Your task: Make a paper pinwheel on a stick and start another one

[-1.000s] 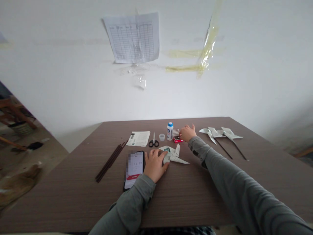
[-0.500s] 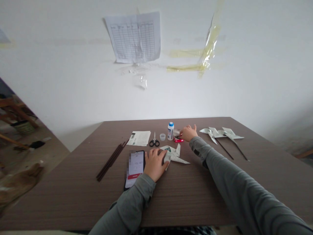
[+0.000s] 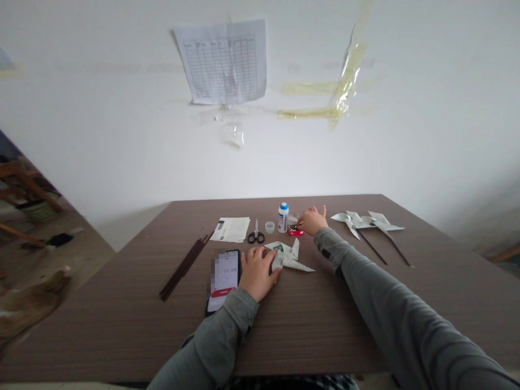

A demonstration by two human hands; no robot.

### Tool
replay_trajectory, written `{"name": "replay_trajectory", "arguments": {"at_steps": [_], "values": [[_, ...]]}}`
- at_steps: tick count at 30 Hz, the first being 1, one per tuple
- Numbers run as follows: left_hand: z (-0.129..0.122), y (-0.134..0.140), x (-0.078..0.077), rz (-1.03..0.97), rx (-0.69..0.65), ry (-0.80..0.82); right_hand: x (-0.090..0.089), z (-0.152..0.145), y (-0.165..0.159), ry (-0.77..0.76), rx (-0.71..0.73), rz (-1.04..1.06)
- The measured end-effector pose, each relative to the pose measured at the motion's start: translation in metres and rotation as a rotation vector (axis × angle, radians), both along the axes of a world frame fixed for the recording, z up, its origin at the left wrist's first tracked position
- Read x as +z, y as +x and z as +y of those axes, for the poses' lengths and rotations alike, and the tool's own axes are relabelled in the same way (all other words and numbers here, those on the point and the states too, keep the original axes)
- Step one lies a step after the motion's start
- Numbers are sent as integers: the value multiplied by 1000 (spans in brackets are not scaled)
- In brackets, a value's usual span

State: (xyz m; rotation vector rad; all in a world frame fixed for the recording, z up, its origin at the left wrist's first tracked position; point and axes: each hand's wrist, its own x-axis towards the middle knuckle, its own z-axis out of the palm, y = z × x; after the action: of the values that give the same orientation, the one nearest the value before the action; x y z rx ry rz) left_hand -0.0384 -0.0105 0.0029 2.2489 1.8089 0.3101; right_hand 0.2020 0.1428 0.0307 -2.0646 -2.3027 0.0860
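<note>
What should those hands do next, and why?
Perhaps the right hand should pick one of the small pieces from the red box: it's close beside the box, and the left hand is on the folded paper, seemingly steadying it.

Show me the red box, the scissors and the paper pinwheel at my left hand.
Red box [image 3: 296,233]: head view, on its front wall.
Scissors [image 3: 255,232]: head view, near the pivot.
Paper pinwheel [image 3: 287,255]: head view, on the paper near its middle.

There are three pinwheels [image 3: 286,253], one phone [image 3: 225,276], one pair of scissors [image 3: 255,232], one bottle [image 3: 283,220], one cup [image 3: 270,228] and one box [image 3: 296,232].
</note>
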Motion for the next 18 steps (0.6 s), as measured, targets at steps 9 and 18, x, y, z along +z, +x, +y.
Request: {"name": "replay_trajectory", "arguments": {"at_steps": [9, 18], "values": [[1, -2, -6, -26, -4, 47, -7, 4, 10, 9, -23, 94], [7, -4, -15, -45, -7, 84, -21, -4, 19, 49, -27, 199]]}}
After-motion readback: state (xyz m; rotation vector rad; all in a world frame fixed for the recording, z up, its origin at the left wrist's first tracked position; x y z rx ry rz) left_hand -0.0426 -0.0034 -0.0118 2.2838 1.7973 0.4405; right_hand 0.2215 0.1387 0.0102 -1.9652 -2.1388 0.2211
